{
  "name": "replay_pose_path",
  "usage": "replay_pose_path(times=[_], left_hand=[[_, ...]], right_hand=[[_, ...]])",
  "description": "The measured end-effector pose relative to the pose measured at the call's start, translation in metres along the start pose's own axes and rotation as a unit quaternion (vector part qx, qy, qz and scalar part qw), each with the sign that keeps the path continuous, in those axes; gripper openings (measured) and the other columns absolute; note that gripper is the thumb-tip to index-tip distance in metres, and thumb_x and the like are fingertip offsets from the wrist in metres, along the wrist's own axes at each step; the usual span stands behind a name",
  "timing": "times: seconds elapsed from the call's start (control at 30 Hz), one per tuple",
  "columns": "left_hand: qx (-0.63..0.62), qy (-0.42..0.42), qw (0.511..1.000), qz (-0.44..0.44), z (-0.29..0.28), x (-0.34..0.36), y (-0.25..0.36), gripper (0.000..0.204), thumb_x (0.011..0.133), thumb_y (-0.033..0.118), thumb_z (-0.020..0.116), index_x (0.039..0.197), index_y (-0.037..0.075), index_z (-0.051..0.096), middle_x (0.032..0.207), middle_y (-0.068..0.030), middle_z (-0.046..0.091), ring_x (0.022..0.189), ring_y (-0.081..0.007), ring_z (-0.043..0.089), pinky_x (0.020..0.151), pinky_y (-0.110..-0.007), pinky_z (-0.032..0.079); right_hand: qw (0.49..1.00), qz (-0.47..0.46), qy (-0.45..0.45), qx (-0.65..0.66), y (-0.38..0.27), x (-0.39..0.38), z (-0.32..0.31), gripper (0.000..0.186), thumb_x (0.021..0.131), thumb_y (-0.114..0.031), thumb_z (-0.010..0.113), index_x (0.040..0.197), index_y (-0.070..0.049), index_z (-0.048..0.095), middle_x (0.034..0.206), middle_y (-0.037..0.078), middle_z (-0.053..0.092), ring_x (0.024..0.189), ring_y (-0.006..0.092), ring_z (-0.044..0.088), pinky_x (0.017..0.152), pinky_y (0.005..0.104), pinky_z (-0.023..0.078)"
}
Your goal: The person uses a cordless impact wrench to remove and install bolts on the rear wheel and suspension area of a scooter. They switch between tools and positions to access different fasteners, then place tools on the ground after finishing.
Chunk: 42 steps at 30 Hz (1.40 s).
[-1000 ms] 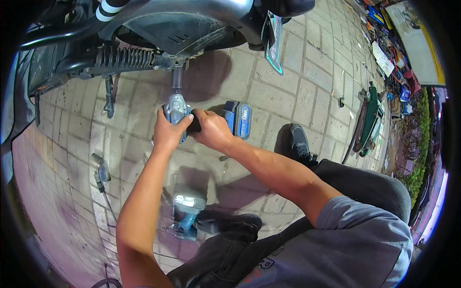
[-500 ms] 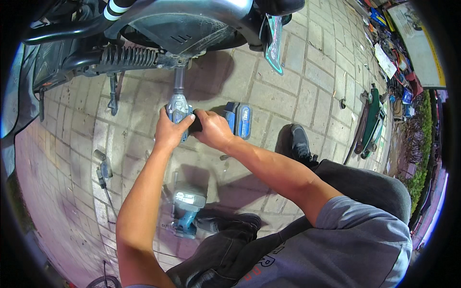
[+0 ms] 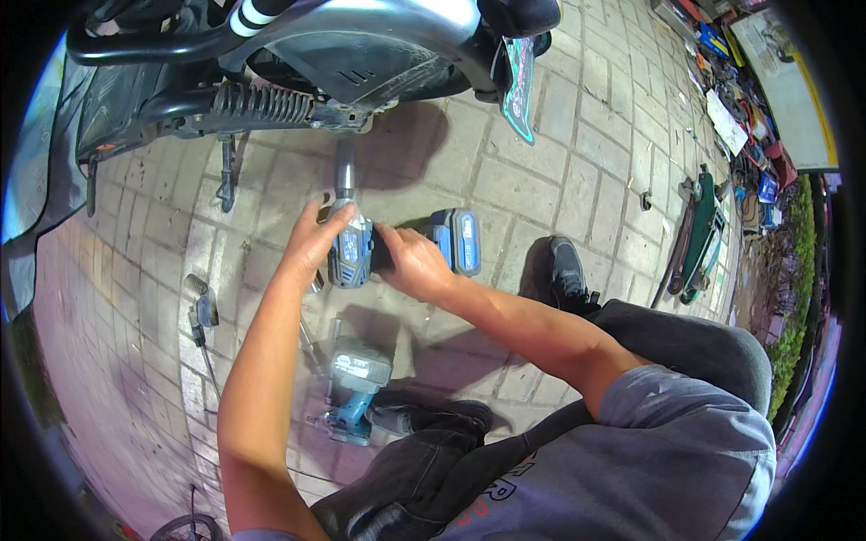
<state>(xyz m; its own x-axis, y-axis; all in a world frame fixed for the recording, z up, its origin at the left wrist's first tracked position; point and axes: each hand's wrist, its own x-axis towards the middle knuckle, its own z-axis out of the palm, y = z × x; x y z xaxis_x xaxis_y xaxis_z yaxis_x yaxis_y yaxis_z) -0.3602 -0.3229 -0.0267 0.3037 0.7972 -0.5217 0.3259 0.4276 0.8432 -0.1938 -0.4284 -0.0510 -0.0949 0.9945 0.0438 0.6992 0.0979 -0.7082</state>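
Observation:
Both my hands hold a blue-grey cordless impact wrench [image 3: 350, 257] above the paving. My left hand [image 3: 308, 242] is closed around its front end, the thumb on top. My right hand [image 3: 418, 263] grips the handle, which is mostly hidden; a blue battery [image 3: 465, 242] shows beyond the fingers. A long metal socket [image 3: 345, 169] points from the tool toward the scooter [image 3: 388, 63]. Its tip is just short of the bracket [image 3: 356, 117] at the lower end of a coil-spring shock absorber [image 3: 262, 105], apparently not touching.
A teal cordless tool [image 3: 352, 410] lies by my shoe, with thin metal rods near it. To the left are a small spring [image 3: 195, 285] and a dark part with a cable [image 3: 204, 314]. A green floor jack [image 3: 700, 236] and a heap of tools [image 3: 753, 153] are at the right.
The impact wrench has drawn back toward me, and its socket has come away from the scooter's bracket. Both hands moved with it. The view has shifted slightly.

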Motion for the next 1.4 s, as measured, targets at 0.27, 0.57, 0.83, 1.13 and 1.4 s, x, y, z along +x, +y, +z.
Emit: replay_pose_path(times=[0.27,0.57,0.83,1.13,1.4], left_hand=[[-0.214,0.058,0.964,-0.145,-0.042,-0.017,-0.016,0.042,0.084,0.044,0.062,0.105,0.009,0.053,0.093,-0.0058,0.056,0.074,-0.0186,0.055,0.063,-0.032,0.044],[-0.272,0.167,0.936,-0.147,-0.112,-0.081,-0.063,0.026,0.088,0.023,0.056,0.098,0.0,0.058,0.085,-0.0093,0.059,0.075,-0.0227,0.058,0.067,-0.034,0.047],[-0.359,0.203,0.895,-0.172,-0.12,-0.091,-0.065,0.02,0.087,0.018,0.056,0.098,0.002,0.054,0.089,-0.012,0.057,0.077,-0.0244,0.058,0.072,-0.037,0.05],[-0.392,0.172,0.881,-0.201,-0.117,-0.068,-0.077,0.024,0.087,0.013,0.052,0.101,-0.007,0.049,0.091,-0.0184,0.058,0.081,-0.0301,0.061,0.074,-0.041,0.053],[-0.355,0.126,0.914,-0.148,-0.125,-0.05,-0.08,0.021,0.082,0.023,0.06,0.089,0.003,0.056,0.075,-0.012,0.059,0.065,-0.0259,0.06,0.057,-0.041,0.051]], right_hand=[[0.983,-0.01,-0.172,0.061,-0.047,-0.033,0.0,0.07,0.062,-0.017,0.071,0.123,-0.001,0.042,0.086,0.024,0.061,0.081,0.04,0.06,0.07,0.0459,0.049],[0.91,0.082,-0.245,0.325,-0.091,-0.012,0.02,0.053,0.069,-0.021,0.065,0.113,0.006,0.052,0.09,0.024,0.063,0.085,0.033,0.063,0.077,0.0383,0.049],[0.944,-0.07,-0.275,0.17,-0.11,-0.021,0.013,0.065,0.064,-0.025,0.068,0.118,0.003,0.046,0.089,0.027,0.061,0.085,0.043,0.058,0.075,0.0466,0.048],[0.959,-0.142,-0.238,0.058,-0.088,-0.028,0.001,0.066,0.057,-0.021,0.072,0.115,-0.001,0.048,0.088,0.021,0.062,0.08,0.0365,0.062,0.066,0.044,0.05],[0.926,0.085,-0.204,0.306,-0.104,-0.017,0.006,0.027,0.07,-0.006,0.068,0.095,0.002,0.06,0.082,0.005,0.062,0.073,0.0137,0.058,0.067,0.029,0.048]])
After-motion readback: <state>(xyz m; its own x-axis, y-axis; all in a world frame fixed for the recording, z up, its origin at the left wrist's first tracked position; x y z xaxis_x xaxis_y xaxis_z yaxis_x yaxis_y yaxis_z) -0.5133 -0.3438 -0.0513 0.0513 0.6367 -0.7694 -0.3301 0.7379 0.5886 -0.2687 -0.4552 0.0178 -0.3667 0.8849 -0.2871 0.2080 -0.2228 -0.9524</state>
